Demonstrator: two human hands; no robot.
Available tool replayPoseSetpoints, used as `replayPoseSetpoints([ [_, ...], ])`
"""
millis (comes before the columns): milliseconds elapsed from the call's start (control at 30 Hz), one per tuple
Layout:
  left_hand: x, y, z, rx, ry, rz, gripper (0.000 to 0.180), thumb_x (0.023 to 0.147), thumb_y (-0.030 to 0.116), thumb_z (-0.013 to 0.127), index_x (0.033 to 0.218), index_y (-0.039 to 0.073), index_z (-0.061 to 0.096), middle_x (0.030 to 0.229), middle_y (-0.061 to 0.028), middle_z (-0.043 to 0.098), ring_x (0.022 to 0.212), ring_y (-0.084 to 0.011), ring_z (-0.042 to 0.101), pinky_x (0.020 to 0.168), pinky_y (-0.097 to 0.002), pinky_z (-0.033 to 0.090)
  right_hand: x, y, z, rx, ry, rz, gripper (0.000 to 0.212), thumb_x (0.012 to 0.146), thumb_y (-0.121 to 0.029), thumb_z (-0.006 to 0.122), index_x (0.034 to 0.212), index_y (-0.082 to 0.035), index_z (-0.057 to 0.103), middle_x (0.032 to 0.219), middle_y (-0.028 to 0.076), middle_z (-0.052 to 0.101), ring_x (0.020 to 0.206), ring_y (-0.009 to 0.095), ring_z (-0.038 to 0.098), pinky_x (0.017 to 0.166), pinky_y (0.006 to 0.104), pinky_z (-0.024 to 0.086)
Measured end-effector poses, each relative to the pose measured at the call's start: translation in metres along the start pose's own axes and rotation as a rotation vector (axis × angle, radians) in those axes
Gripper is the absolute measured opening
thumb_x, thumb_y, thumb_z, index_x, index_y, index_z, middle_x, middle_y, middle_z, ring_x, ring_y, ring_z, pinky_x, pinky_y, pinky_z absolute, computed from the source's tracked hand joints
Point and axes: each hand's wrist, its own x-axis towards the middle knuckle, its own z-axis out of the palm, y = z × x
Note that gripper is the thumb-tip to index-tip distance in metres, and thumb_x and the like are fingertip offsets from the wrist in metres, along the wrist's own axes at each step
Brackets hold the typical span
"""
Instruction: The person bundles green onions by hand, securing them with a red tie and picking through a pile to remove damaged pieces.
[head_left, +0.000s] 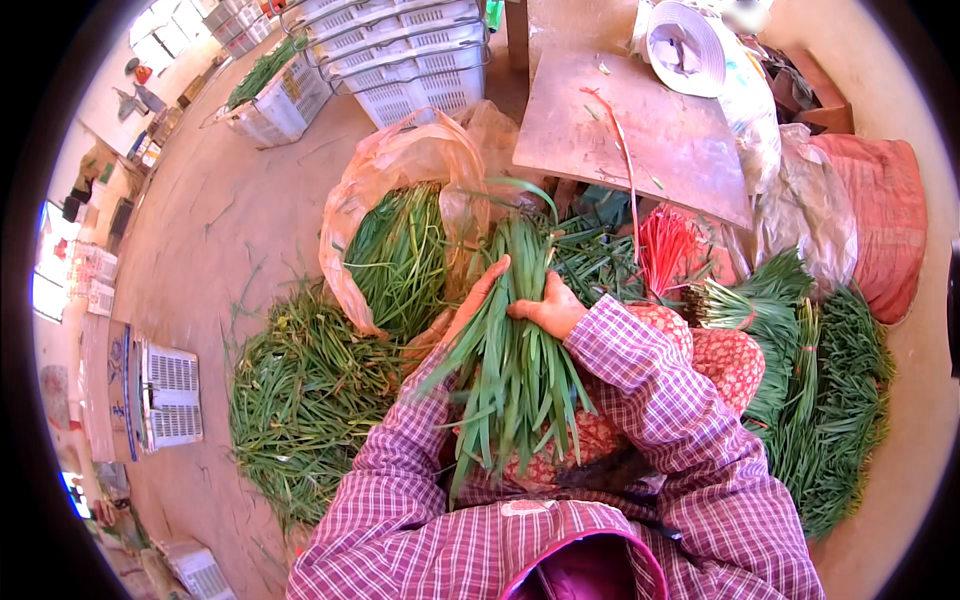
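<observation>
Between my hands, above my lap, is a thick bunch of garlic chives (522, 355), its long flat leaves hanging toward me. My left hand (478, 308) wraps the bunch from its left side, the fingers partly covered by leaves. From the right, my right hand (552, 308) grips the same bunch, thumb laid across the leaves. Just beyond my left hand stands an open orange plastic bag (345, 235) with loose chives (402, 255) in it. A bundle of red ties (664, 250) lies past my right hand.
A big heap of loose chives (305, 390) covers the floor at left. Tied chive bundles (755, 310) lie at right. Ahead stand a low board (640, 130) with a hat (685, 50) on it, stacked white crates (415, 85) and a crate of greens (280, 105). A red sack (880, 215) leans far right.
</observation>
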Motion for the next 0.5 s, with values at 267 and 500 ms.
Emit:
replayPoseSetpoints([
  [267, -0.072, 0.036, 0.070, -0.026, 0.127, 0.308, 0.058, 0.093, 0.049, 0.059, 0.130, 0.004, 0.054, 0.120, -0.0097, 0.064, 0.105, -0.0210, 0.064, 0.096, -0.0353, 0.051, -0.037, -0.062, 0.020, -0.229, -0.024, -0.390, 0.093, 0.076, -0.018, 0.071, 0.145, 0.010, 0.016, 0.123, 0.033, 0.056, 0.116, 0.039, 0.058, 0.097, 0.0395, 0.047],
  [500, -0.096, 0.034, 0.027, -0.016, -0.174, 0.448, 0.101, 0.079, 0.077, 0.052, 0.150, 0.008, 0.029, 0.144, -0.0200, 0.044, 0.129, -0.0388, 0.047, 0.110, -0.0519, 0.038, -0.046, -0.078, 0.072, -0.732, -0.015, -0.483, 0.105, 0.074, -0.022, 0.069, 0.150, 0.006, 0.003, 0.114, 0.040, 0.053, 0.083, 0.046, 0.065, 0.072, 0.0492, 0.055],
])
